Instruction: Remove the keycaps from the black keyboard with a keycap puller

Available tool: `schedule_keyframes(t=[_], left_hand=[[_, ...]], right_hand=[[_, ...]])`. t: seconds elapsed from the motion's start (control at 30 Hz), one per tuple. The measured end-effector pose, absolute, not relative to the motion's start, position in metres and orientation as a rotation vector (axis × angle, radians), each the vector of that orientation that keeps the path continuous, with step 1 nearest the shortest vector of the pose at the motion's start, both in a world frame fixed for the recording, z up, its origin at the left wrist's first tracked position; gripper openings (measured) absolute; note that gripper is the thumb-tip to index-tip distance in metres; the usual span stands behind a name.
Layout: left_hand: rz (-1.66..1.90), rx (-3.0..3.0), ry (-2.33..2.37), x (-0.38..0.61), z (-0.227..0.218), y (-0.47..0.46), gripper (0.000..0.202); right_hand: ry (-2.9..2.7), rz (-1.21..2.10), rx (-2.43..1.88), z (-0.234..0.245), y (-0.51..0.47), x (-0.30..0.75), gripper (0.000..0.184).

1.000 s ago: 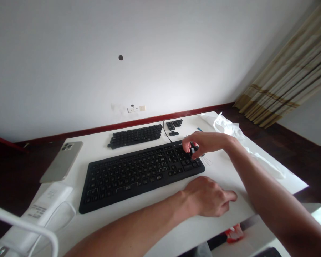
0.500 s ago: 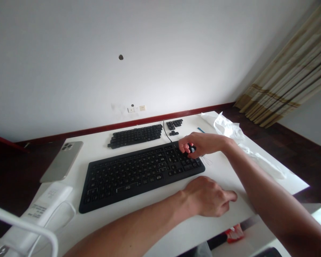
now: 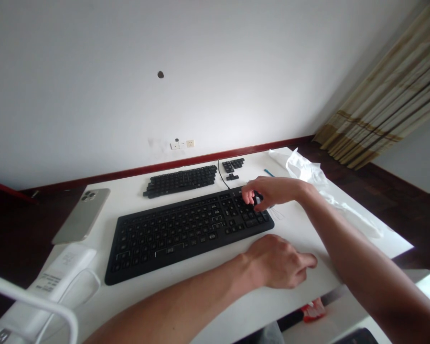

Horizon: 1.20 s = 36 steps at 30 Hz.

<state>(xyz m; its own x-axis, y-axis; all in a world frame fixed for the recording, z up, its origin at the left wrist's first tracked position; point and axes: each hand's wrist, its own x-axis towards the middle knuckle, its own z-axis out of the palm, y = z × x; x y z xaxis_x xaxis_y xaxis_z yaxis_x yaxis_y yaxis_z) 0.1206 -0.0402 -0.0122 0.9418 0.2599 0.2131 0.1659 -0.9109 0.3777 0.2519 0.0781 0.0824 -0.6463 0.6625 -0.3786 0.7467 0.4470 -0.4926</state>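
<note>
My right hand [image 3: 274, 190] hovers over the right end of the black keyboard [image 3: 186, 229], above its number pad. Its fingers are pinched round a small dark object [image 3: 258, 198] that I cannot name. My left hand [image 3: 277, 263] rests on the white table [image 3: 301, 229] in front of the keyboard's right end, loosely curled with one finger pointing right. Behind the keyboard lies a laid-out block of loose black keycaps [image 3: 181, 180], with two smaller keycap groups [image 3: 232, 166] to its right.
A phone [image 3: 81, 216] lies face down at the left. A white device with a cord [image 3: 62, 274] sits at the front left. Crumpled white plastic [image 3: 308, 172] and a thin blue stick [image 3: 268, 172] lie at the back right. The keyboard's cable [image 3: 222, 177] runs backwards.
My right hand moved a little left along the number pad, then eased back slightly, still pinched on the dark object. My left hand has stayed put.
</note>
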Motion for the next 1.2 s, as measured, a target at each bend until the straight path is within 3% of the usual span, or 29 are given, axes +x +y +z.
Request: schedule_keyframes(t=[0.2,0.33,0.43,0.67,1.2], left_hand=[[0.305,2.713,0.3,0.12,-0.01,-0.04,0.03],[0.281,2.705,0.293,0.119,-0.007,-0.04,0.031],[0.285,2.707,0.302,0.118,-0.005,-0.04,0.031],[0.32,2.71,0.312,0.118,-0.007,-0.041,0.028],[0.345,2.719,0.278,0.12,-0.01,-0.039,0.031]], right_hand=[[2.864,-1.062,1.447,0.081,0.088,0.258,0.017],[3.015,-0.621,1.802,0.058,0.109,0.276,0.015],[2.986,-0.474,1.949,0.036,0.125,0.292,0.015],[2.957,-0.549,2.147,0.009,0.139,0.299,0.016],[2.794,-0.502,2.333,0.008,0.138,0.286,0.012]])
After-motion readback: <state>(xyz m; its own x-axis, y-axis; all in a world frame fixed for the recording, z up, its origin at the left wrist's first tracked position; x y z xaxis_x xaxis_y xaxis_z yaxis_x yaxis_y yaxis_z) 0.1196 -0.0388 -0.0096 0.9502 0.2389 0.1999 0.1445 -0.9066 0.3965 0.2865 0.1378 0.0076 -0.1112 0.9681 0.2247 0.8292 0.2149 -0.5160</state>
